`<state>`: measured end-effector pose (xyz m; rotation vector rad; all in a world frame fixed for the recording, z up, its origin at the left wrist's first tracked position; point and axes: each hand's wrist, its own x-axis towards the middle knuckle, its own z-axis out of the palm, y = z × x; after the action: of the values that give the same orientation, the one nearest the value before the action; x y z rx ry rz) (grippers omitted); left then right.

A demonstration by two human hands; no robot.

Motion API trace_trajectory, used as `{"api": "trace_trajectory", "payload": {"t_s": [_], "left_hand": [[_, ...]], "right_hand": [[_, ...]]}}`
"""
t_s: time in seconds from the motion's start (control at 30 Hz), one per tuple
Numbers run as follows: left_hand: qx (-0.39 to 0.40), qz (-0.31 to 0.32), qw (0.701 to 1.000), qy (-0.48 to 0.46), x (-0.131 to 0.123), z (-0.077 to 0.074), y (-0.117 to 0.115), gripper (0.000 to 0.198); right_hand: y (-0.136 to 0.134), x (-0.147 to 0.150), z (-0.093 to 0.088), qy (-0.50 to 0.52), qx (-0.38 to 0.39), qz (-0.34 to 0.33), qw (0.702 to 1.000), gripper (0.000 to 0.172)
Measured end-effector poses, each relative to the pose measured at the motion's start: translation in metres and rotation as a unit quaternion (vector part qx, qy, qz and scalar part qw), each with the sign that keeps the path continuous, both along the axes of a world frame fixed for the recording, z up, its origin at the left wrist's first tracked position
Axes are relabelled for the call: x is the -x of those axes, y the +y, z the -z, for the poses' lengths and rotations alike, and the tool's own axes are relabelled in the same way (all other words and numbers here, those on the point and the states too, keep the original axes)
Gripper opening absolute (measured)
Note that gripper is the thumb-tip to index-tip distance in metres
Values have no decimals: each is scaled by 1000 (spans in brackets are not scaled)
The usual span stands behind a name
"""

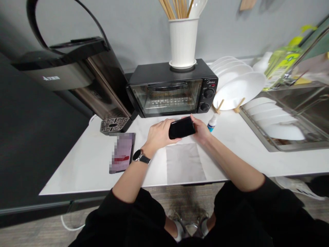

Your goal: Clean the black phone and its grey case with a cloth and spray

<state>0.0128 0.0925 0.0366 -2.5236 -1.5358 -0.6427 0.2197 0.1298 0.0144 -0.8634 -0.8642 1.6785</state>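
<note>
Between my two hands is a black smartphone (182, 128), held sideways above the white counter with its dark screen facing up. My left hand (159, 133), with a watch on the wrist, grips the phone's left end. At the other end, my right hand (200, 129) has its fingers closed round the edge. A grey cloth (185, 164) lies flat on the counter just below the phone. Close by my right hand stands a small white spray bottle (212, 122) with a blue label. To the left of my left forearm lies a tablet-like device (122, 153), its screen partly pixelated.
Behind the hands sits a black toaster oven (169, 92) with a white cup (183, 43) of chopsticks on top. A tall drink machine (102, 85) stands left. White plates (239, 85) in a rack and a sink (272, 149) with dishes are on the right.
</note>
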Motion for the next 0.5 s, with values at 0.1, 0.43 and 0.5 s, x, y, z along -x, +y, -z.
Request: {"api": "trace_trajectory", "payload": {"t_s": [0.1,0.43,0.5], "left_hand": [[12,-37,999,-32,-3,-1,1,75],[24,-149,985,-88,-9,-2,4,76],[32,-154,983,-89,-11,-2,4,76]], "right_hand": [[-1,7,1,43,4,25,999,40],[-5,17,-3,81,-68,16,994,34],[-5,17,-2,78,-67,23,994,37]]}}
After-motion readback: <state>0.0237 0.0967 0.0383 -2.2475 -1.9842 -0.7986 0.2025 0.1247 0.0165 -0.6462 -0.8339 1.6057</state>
